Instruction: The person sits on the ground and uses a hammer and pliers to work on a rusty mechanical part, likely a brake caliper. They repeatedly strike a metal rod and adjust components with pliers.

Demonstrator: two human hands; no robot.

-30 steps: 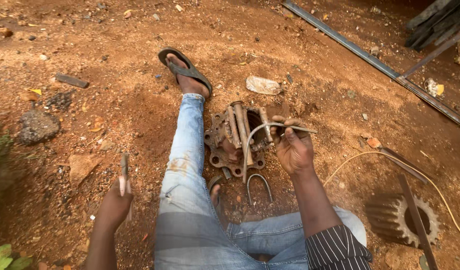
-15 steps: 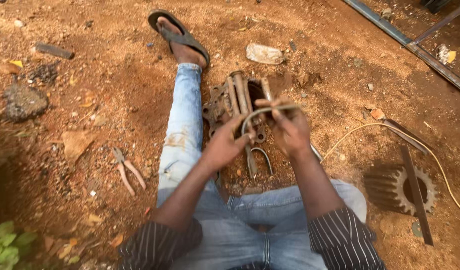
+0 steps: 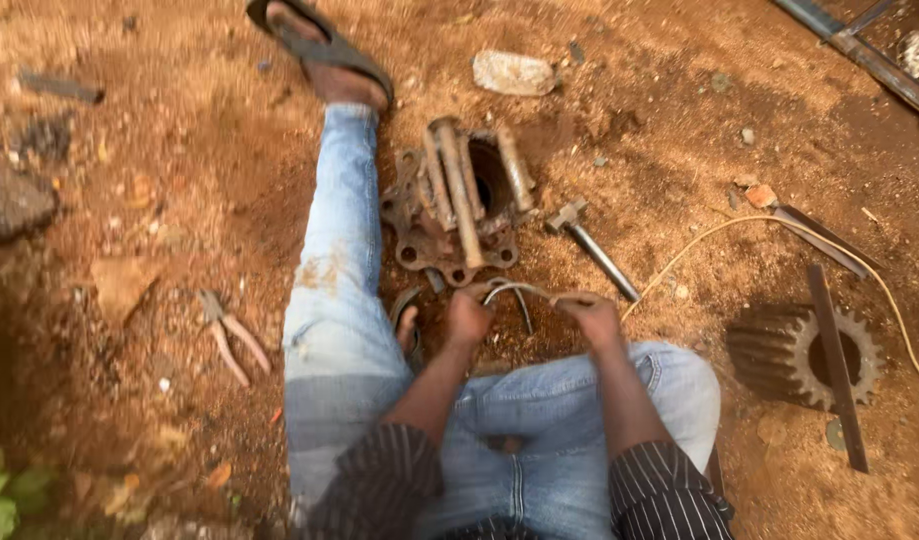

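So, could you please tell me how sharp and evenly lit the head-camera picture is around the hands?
Head view: soft, even daylight with no glare and only faint shadows; the left hand and right hand are slightly blurred, as is the curved metal strip between them; the rusty metal housing is fairly clear; the pliers look soft.

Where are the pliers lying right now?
In the head view, the pliers lie on the red dirt at the person's left, just outside the outstretched leg, apart from both hands.
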